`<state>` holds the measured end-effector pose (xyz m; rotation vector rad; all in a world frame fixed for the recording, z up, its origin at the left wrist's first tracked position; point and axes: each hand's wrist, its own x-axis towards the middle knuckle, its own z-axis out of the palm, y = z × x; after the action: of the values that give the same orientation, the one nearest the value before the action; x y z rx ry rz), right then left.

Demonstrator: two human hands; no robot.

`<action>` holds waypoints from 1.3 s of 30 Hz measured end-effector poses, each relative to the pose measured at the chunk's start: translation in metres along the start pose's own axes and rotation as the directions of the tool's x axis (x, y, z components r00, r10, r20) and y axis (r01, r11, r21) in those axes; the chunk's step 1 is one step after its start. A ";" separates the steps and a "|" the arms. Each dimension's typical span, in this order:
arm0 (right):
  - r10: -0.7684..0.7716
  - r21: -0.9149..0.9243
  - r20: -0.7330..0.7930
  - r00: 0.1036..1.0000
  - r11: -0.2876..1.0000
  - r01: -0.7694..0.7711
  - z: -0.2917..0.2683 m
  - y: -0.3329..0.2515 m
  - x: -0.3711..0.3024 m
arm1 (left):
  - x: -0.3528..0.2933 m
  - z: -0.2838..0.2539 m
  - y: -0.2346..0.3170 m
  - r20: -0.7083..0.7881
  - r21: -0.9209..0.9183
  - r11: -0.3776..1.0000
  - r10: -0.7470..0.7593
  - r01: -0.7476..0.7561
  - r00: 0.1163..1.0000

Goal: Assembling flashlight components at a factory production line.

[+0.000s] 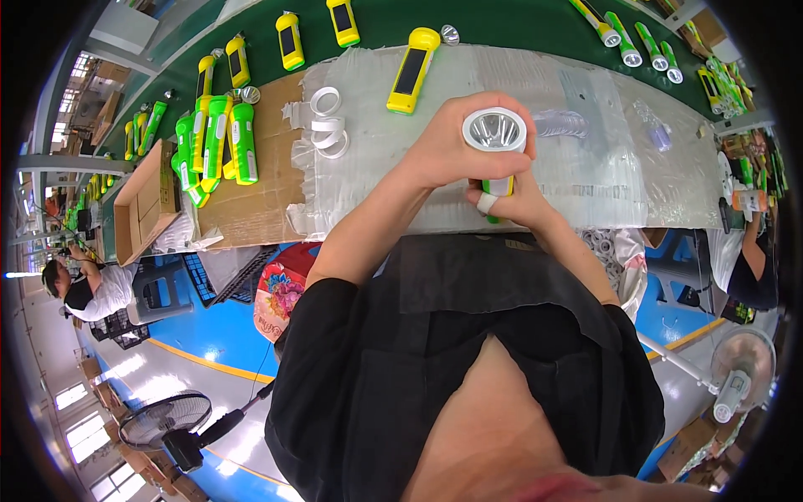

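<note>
Upright in front of me is a flashlight (pixel 495 131), its silver reflector and white rim facing up. My left hand (pixel 442 138) is wrapped around the flashlight's head. Lower down, my right hand (pixel 529 199) grips its green and yellow body, with a pale band around one finger. Most of the body is hidden by my hands. Several white rings (pixel 326 101) lie on the plastic-covered table (pixel 376 167) to the left. Beyond my hands lies a yellow flashlight body (pixel 413 74) with a dark panel, and a loose silver reflector (pixel 450 34) is beside its wide end.
Several green and yellow flashlights (pixel 242 142) are piled on cardboard at the left. More stand along the green surface (pixel 502 18) at the back. An open cardboard box (pixel 144 205) is at the table's left end. Other people (pixel 100 284) work at both sides; fans (pixel 171 418) stand behind me.
</note>
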<state>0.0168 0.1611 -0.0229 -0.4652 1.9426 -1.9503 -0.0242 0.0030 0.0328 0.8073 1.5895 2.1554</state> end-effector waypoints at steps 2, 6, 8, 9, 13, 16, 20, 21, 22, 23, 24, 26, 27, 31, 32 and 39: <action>0.017 0.042 -0.093 0.996 0.999 -0.013 0.005 -0.004 0.001 | -0.001 0.006 0.000 -0.027 0.006 0.998 0.060 -0.060 0.998; -0.380 -0.328 -0.142 0.914 0.889 0.319 -0.005 0.022 0.015 | 0.002 0.020 -0.015 -0.307 0.229 0.969 0.161 -0.092 0.938; -0.504 -0.404 -0.307 0.807 0.837 0.369 0.003 0.023 0.023 | 0.003 0.027 -0.018 -0.384 0.373 0.920 0.274 -0.123 0.882; -0.497 -0.390 -0.379 0.780 0.850 0.353 0.005 0.022 0.027 | 0.003 0.028 -0.017 -0.382 0.375 0.919 0.277 -0.126 0.882; -0.489 -0.526 -0.309 0.816 0.802 0.282 -0.002 0.025 0.023 | 0.002 0.024 -0.011 -0.243 0.218 0.959 0.231 -0.179 0.942; -0.394 -0.409 -0.349 0.850 0.881 0.240 -0.001 0.022 0.013 | 0.000 0.019 0.004 -0.150 -0.007 0.995 0.097 -0.099 0.984; -0.315 -0.284 -0.386 0.867 0.935 0.213 0.002 0.022 0.008 | -0.002 0.017 -0.002 -0.131 -0.094 0.995 -0.029 0.017 0.991; -0.299 -0.290 -0.374 0.878 0.937 0.195 0.001 0.025 0.008 | -0.002 0.018 -0.002 -0.128 -0.093 0.996 -0.029 0.018 0.991; -0.299 -0.290 -0.376 0.877 0.937 0.195 0.001 0.027 0.007 | -0.003 0.020 -0.002 -0.126 -0.077 0.997 -0.018 0.009 0.992; -0.319 -0.301 -0.357 0.878 0.929 0.215 0.000 0.029 0.006 | -0.003 0.021 -0.002 -0.123 -0.061 0.998 -0.007 0.000 0.992; -0.339 -0.311 -0.336 0.879 0.920 0.236 0.001 0.028 0.006 | -0.003 0.021 -0.002 -0.123 -0.059 0.998 -0.007 0.000 0.992; -0.301 -0.301 -0.332 0.894 0.932 0.202 0.002 0.022 0.006 | -0.002 0.019 -0.003 -0.146 -0.085 0.996 -0.014 0.002 0.989; -0.259 -0.291 -0.332 0.907 0.943 0.163 0.002 0.019 0.005 | -0.002 0.019 -0.002 -0.143 -0.087 0.996 -0.018 0.005 0.989; -0.220 0.050 -0.086 0.972 0.973 0.224 -0.002 0.003 -0.007 | 0.001 0.020 0.006 -0.041 0.041 0.998 0.057 -0.056 0.998; 0.038 0.366 0.306 0.951 0.918 -0.155 -0.004 -0.009 -0.019 | 0.000 0.016 0.005 0.068 -0.109 0.994 0.022 -0.015 0.997; -0.142 0.646 0.649 0.748 0.622 -0.442 0.004 -0.024 -0.018 | 0.013 0.019 0.000 0.256 -0.327 0.944 0.127 -0.037 0.958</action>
<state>0.0344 0.1655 0.0011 -0.5704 0.5608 -1.9050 -0.0229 0.0250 0.0401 1.0251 1.0525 2.1674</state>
